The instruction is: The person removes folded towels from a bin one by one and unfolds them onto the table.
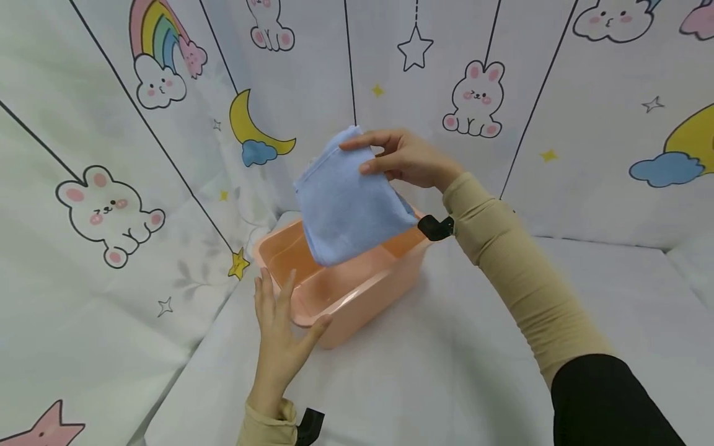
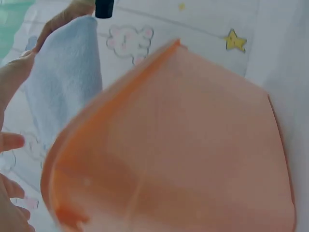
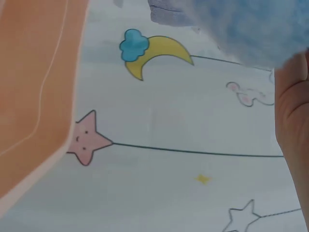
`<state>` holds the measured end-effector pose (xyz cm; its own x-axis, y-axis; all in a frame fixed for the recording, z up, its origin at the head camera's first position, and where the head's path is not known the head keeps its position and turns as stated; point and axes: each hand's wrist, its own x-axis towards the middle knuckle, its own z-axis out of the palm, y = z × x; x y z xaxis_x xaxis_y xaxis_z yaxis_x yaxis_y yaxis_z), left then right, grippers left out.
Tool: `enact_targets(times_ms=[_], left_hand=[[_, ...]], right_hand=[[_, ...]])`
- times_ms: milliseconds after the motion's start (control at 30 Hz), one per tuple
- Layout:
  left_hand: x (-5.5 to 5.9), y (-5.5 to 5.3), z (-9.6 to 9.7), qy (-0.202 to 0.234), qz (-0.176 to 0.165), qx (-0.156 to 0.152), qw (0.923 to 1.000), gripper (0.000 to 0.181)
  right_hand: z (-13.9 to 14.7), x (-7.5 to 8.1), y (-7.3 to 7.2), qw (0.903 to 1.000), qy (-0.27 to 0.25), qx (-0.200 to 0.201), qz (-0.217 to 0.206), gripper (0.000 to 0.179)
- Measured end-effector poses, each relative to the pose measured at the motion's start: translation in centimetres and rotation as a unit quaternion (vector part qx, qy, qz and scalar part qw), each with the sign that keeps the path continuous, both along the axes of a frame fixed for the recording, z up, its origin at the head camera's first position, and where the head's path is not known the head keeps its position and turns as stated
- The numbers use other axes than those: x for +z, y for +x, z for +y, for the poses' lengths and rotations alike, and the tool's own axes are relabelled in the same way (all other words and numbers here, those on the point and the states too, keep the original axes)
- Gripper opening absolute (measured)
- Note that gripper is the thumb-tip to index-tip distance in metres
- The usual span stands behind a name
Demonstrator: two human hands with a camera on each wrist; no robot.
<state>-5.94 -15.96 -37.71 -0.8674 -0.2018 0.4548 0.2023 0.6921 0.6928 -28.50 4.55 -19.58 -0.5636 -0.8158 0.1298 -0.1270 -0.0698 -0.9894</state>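
Observation:
A folded light-blue cloth [image 1: 351,204] hangs above a peach plastic basin [image 1: 368,294]. My right hand [image 1: 404,158] pinches the cloth by its upper edge, thumb in front. At the basin's near left corner, my left hand [image 1: 281,334] is spread with its fingers straight; whether it touches the rim cannot be told. In the left wrist view the basin [image 2: 193,121] fills most of the frame, with the cloth [image 2: 67,72] beyond its rim. The right wrist view shows a blurred part of the cloth [image 3: 251,29] at the top and the basin's wall [image 3: 34,82] at left.
The basin stands on a white-covered table [image 1: 474,322] near its back left corner. Behind it hangs a white curtain [image 1: 312,74] printed with rabbits, stars, moons and clouds. Black wrist camera mounts [image 1: 435,228] sit on both sleeves.

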Motion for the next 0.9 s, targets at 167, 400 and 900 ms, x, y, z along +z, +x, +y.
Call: enact_targets(times_ms=[167,400,900], left_hand=[[2.1,-1.8,1.9,0.018,0.049,-0.066,0.9964,0.098],[3.3,-3.8,4.5,0.049,0.080,-0.114,0.9891,0.102],[3.4,-4.7,7.7,0.202,0.108,-0.302,0.9256,0.089]], right_hand=[[2.0,1.1,2.1,0.9992,-0.019,0.001,0.034,0.040],[4.9,1.8,5.3,0.9885,-0.064,0.027,0.135,0.044],[12.4,-0.4,8.7,0.9757,-0.088,0.023,0.199,0.053]])
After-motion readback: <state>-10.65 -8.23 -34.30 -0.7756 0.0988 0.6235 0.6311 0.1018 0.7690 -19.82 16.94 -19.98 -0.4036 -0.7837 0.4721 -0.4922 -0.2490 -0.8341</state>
